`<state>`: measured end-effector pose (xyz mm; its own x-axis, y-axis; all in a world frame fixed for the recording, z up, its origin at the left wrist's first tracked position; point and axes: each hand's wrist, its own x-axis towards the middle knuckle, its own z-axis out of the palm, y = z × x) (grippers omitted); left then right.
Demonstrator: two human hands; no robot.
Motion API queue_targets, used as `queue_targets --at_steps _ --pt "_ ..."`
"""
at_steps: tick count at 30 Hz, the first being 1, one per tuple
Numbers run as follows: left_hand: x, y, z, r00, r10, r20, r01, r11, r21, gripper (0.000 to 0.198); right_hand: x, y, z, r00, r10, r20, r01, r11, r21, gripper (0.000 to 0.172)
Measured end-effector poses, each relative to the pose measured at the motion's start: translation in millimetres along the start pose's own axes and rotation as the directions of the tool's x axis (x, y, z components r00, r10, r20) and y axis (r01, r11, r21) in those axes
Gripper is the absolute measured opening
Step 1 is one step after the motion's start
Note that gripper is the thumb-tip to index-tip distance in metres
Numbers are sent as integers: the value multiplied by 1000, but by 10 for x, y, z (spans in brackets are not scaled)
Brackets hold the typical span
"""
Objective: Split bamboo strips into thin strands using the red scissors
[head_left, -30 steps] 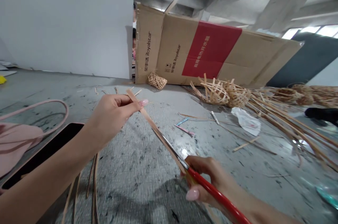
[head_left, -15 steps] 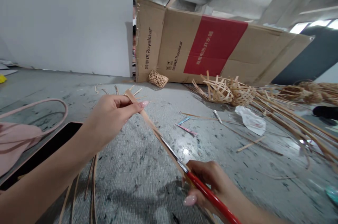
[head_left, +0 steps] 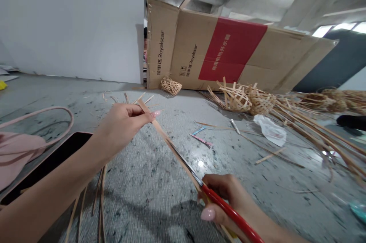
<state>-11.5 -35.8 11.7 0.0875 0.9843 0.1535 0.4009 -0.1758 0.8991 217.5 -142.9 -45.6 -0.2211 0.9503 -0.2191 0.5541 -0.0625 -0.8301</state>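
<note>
Between thumb and fingers, my left hand [head_left: 128, 119] pinches a flat bamboo strip [head_left: 160, 130] near its upper end. The strip slants down to the right. My right hand [head_left: 228, 197] is wrapped round the red handle of scissors [head_left: 233, 212]. Their metal blades lie along the strip and point up toward my left hand. The lower part of the strip runs beneath the scissors by my right fingers, where its hold is partly hidden.
A cardboard box [head_left: 188, 44] stands at the back, with a small woven piece [head_left: 170, 85] before it. Unfinished baskets [head_left: 236, 97], long strips and white crumpled paper [head_left: 270, 130] lie right. A dark tablet-like object [head_left: 54, 163] and pink bag [head_left: 17, 153] are left.
Both hands keep nearly the same places and grips. My right thumb and the scissor handle have shifted very slightly.
</note>
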Motion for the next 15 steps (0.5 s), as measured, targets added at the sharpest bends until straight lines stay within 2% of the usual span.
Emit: queue_targets --at_steps 4,12,15 --pt "3 -21 24 998 -21 60 22 1000 -13 31 14 -6 -2 999 -36 2 36 999 -5 78" --pt "-20 -68 99 993 115 20 -116 992 56 30 57 -15 -8 999 -32 4 32 999 -26 76" --pt "-24 -56 96 994 108 26 -110 991 77 33 77 18 -2 999 -32 -8 32 999 -31 76"
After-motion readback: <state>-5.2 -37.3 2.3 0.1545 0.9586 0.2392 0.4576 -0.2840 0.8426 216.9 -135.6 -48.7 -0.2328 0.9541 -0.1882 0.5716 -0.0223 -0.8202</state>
